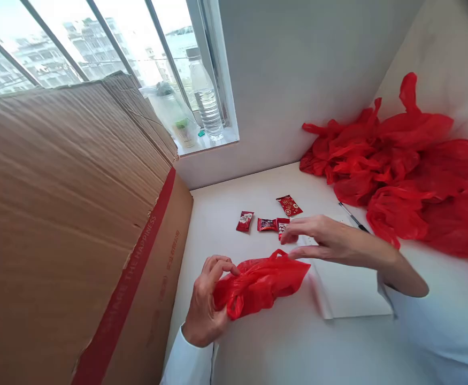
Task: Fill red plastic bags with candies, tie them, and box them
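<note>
My left hand (206, 305) is closed on one end of a red plastic bag (268, 283) that lies crumpled above the white tabletop. My right hand (325, 240) reaches in from the right, its thumb and fingers apart. Its fingertips partly cover a small red-and-white snack packet (282, 225), and I cannot tell whether they touch it. The thumb is close to the bag's upper edge. Beside that packet lies a dark red packet (266, 224). Another small packet (245, 221) lies to the left, and a larger patterned red packet (289, 205) lies behind.
A tall cardboard box (97, 214) fills the left side. At the back right is a heap of red plastic bags (410, 171). A black pen (353, 216) and an open notebook (352, 291) lie around my right arm. A water bottle (205, 96) stands on the windowsill.
</note>
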The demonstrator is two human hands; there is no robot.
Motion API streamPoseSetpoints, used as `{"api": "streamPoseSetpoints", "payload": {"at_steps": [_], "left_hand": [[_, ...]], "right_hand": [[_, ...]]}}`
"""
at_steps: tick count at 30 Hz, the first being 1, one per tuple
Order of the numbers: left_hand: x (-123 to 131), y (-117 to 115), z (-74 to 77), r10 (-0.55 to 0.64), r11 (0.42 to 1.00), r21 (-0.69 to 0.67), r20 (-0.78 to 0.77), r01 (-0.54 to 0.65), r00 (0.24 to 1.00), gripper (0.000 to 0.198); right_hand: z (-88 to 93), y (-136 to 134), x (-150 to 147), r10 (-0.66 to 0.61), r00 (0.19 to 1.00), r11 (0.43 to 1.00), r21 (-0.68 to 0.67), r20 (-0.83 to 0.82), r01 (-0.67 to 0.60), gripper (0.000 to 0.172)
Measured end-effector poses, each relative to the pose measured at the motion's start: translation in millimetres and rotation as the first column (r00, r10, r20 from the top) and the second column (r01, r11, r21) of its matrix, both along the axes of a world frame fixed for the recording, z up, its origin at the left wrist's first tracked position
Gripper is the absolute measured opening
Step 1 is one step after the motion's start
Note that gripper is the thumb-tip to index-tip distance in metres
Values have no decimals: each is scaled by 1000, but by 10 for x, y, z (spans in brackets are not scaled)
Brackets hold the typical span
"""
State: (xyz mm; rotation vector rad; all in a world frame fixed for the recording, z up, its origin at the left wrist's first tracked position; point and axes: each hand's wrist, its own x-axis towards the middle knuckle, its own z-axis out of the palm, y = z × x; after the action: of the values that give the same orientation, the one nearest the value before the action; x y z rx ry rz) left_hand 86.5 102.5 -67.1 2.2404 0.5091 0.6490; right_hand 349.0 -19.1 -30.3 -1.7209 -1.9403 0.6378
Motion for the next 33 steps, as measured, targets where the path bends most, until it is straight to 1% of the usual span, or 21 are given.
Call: {"api": "streamPoseSetpoints", "payload": {"at_steps": [2, 4, 6, 8, 11, 13, 15, 16, 17, 18, 19, 20, 22, 24, 26, 27, 28, 29, 30, 31, 33], "left_hand": [[57, -62, 80, -13, 999, 32, -31, 14, 999, 27], [103, -101, 140, -38, 998, 49, -66, 41, 997, 35], [124, -106, 177, -93, 994, 40, -119, 98, 989, 38], [120, -78, 190, -129, 992, -7, -143, 130, 981, 36], [84, -1, 189, -90, 993, -78, -82, 84, 992, 25], [53, 46, 203, -42, 993, -108, -24, 39, 999, 17], [32, 68, 250, 15, 991, -135, 29, -11, 999, 13], [31, 66, 285, 43, 989, -141, 45, -36, 998, 11], [41, 55, 325, 62, 988, -142, 52, -54, 997, 9], [61, 36, 368, 70, 988, -143, 44, -63, 997, 9], [92, 11, 410, 75, 990, -119, 20, -72, 997, 13], [130, -17, 450, 87, 994, -72, -5, -87, 996, 17], [204, -70, 518, 136, 990, 51, -34, -134, 990, 14], [240, -102, 577, 223, 963, 152, 2, -221, 975, 7], [220, -103, 639, 329, 923, 179, 89, -340, 940, 17], [196, -94, 673, 394, 891, 182, 145, -416, 907, 21], [169, -81, 709, 450, 863, 145, 212, -484, 867, 23], [144, -68, 747, 488, 850, 70, 272, -523, 829, 23], [125, -55, 785, 507, 849, -29, 320, -527, 800, 23], [114, -45, 824, 513, 855, -130, 352, -502, 783, 21], [112, -35, 903, 462, 880, -320, 413, -350, 785, 19]], "right_hand": [[-35, 94, -274, -17, 999, 999, 47, 51, 15, 26], [-119, 175, -514, -9, 995, 998, 68, 100, 3, 20], [-197, 213, -645, 11, 996, 997, 75, 88, -18, 17], [-210, 210, -643, 16, 998, 997, 77, 58, -21, 24], [-93, 160, -462, -13, 999, 997, 80, -38, 16, 31], [16, 118, -306, -122, 983, 987, 87, -135, 135, 31], [99, 79, -188, -299, 937, 940, 115, -182, 322, 28], [123, 63, -156, -364, 914, 910, 138, -179, 390, 26], [137, 51, -144, -400, 900, 890, 161, -174, 426, 23], [142, 42, -153, -405, 897, 884, 176, -176, 433, 20], [139, 39, -180, -381, 905, 892, 180, -190, 414, 17], [132, 40, -220, -341, 914, 908, 173, -221, 381, 14], [112, 53, -312, -260, 904, 935, 145, -339, 324, 8], [95, 71, -384, -202, 841, 946, 122, -502, 300, 12], [91, 76, -412, -168, 727, 943, 105, -666, 315, 20], [96, 69, -411, -156, 666, 941, 94, -730, 324, 22], [106, 55, -403, -143, 613, 941, 85, -777, 327, 21], [121, 33, -390, -126, 574, 943, 83, -809, 324, 18], [139, 4, -374, -105, 549, 945, 89, -830, 315, 14], [162, -31, -357, -84, 536, 948, 99, -840, 304, 10], [210, -108, -324, -57, 547, 949, 125, -835, 291, 5]]}}
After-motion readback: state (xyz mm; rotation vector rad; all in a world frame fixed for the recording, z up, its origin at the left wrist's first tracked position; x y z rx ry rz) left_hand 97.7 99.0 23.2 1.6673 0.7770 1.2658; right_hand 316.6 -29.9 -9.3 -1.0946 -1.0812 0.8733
